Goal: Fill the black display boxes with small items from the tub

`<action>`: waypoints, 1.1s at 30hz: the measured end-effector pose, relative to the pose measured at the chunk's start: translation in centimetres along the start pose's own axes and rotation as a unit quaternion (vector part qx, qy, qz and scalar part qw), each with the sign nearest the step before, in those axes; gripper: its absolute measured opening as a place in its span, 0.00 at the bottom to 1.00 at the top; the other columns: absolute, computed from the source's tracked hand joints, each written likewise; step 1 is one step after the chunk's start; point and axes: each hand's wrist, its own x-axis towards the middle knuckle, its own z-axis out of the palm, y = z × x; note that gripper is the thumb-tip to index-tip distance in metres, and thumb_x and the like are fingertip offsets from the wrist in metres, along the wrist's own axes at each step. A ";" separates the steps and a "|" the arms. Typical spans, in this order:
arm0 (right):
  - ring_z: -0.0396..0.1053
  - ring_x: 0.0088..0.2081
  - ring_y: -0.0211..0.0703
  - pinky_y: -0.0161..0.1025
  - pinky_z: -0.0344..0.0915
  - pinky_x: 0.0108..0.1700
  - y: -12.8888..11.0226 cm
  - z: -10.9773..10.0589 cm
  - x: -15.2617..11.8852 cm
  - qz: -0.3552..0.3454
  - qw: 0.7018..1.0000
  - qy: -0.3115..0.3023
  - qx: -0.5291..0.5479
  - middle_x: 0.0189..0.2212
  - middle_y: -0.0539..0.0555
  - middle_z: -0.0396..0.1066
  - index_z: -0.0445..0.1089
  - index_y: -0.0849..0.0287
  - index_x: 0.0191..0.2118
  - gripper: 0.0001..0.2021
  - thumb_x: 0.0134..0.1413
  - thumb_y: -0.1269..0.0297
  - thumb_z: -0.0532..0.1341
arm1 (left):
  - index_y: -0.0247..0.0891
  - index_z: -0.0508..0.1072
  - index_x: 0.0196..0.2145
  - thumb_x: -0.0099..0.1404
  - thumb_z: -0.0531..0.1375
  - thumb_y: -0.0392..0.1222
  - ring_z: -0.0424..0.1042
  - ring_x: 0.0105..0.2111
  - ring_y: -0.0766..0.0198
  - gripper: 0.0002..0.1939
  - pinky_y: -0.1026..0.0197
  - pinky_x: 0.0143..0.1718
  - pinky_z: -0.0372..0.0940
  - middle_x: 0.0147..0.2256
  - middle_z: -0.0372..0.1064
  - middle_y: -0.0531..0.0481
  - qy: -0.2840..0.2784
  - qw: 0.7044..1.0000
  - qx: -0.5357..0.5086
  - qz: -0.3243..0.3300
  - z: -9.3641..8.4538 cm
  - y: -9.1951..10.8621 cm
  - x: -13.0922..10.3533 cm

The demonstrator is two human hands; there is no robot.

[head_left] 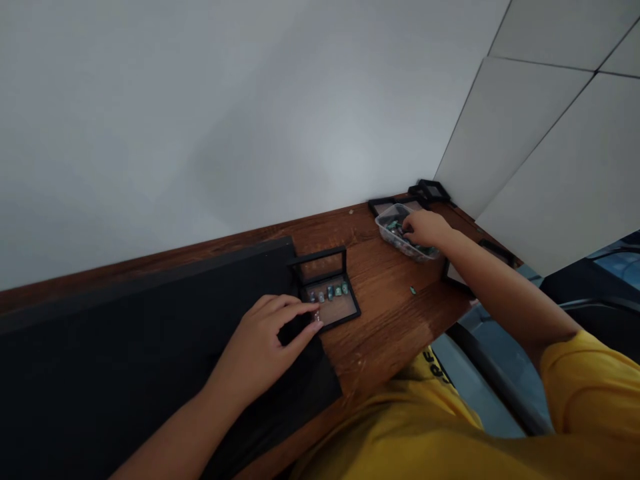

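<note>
My left hand (263, 340) reaches to the left side of an opened black-framed display case (344, 312). Its thumb and forefinger pinch a small pinkish press-on nail (317, 317) over the case's clear sheet. A row of several shiny press-on nails (330, 292), greenish and pale, lies along the back of that sheet. The case's lid frame (320, 254) stands raised behind them. Over to the right, my right hand (427, 228) dips its curled fingers into a clear plastic tub (385, 233) of green and pale nails. Whatever its fingertips hold is hidden.
A black mat (125, 347) covers the left of the wooden table (380, 327). One loose green nail (413, 291) lies near the front edge. More black frames (433, 190) lie at the back right, and another frame (456, 275) sits under my right forearm. Walls border the table.
</note>
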 end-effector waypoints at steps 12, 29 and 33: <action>0.76 0.32 0.42 0.38 0.70 0.32 -1.5 -2.6 -4.5 -0.046 0.880 0.151 0.449 0.34 0.56 0.81 0.79 0.58 0.38 0.09 0.54 0.60 0.73 | 0.46 0.82 0.47 0.73 0.60 0.61 0.76 0.43 0.52 0.19 0.49 0.47 0.71 0.42 0.81 0.48 0.030 0.999 -0.030 0.006 -0.3 0.6 0.3; 0.79 0.38 0.40 0.36 0.72 0.43 -14.0 5.7 -8.2 -0.191 0.782 -0.072 0.590 0.35 0.52 0.80 0.74 0.59 0.36 0.04 0.61 0.65 0.67 | 0.44 0.83 0.45 0.71 0.60 0.67 0.76 0.40 0.52 0.25 0.49 0.44 0.72 0.39 0.81 0.47 0.054 0.998 -0.038 -0.007 -0.9 1.0 0.6; 0.79 0.38 0.41 0.37 0.71 0.43 -13.8 6.0 -8.6 -0.220 0.811 -0.042 0.541 0.35 0.52 0.82 0.78 0.58 0.37 0.02 0.62 0.67 0.67 | 0.43 0.83 0.43 0.70 0.61 0.65 0.76 0.41 0.52 0.23 0.49 0.45 0.73 0.40 0.81 0.45 0.041 0.998 -0.046 -0.010 -1.1 1.0 0.6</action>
